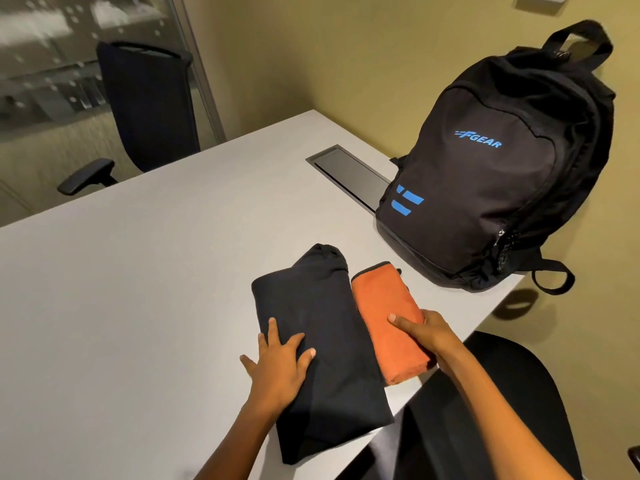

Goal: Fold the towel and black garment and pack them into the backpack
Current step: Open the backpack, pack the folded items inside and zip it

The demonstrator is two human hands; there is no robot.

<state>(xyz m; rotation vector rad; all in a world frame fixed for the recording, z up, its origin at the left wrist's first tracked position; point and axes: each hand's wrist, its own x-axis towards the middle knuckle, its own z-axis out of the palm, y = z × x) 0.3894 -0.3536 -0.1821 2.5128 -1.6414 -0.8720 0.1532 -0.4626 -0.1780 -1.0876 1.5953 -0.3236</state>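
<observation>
Head view first: to the outer side of our left hand [277, 365] we see one office chair [145, 105] far across the table [138, 271], which bears everything. Our left hand lies flat, fingers straight and spread, pressing on the near half of the black garment [318, 334] without gripping it. The garment is folded into a long rectangle and runs away from under the palm towards the backpack. Just to the right of that hand, edge to edge with the garment, lies the orange towel [388, 323], also folded. Our right hand [426, 334] rests on the towel's near end, thumb on top, with the other fingers going round its far edge; it looks like a light hold, though we cannot tell how firmly it is closed. Beyond the right hand, well apart from it, stands the backpack [498, 168], upright at the table's far right edge with its zips apparently closed. A cable hatch [349, 174] sits just left of it.

The risks, as we judge them: both bundles lie near the table's front edge, so a careless lift with one hand could let the folds fall open or drop a bundle. The backpack must be unzipped first, and tugging it could tip it off the edge.

We count one garment, one towel, one backpack, two hands.
</observation>
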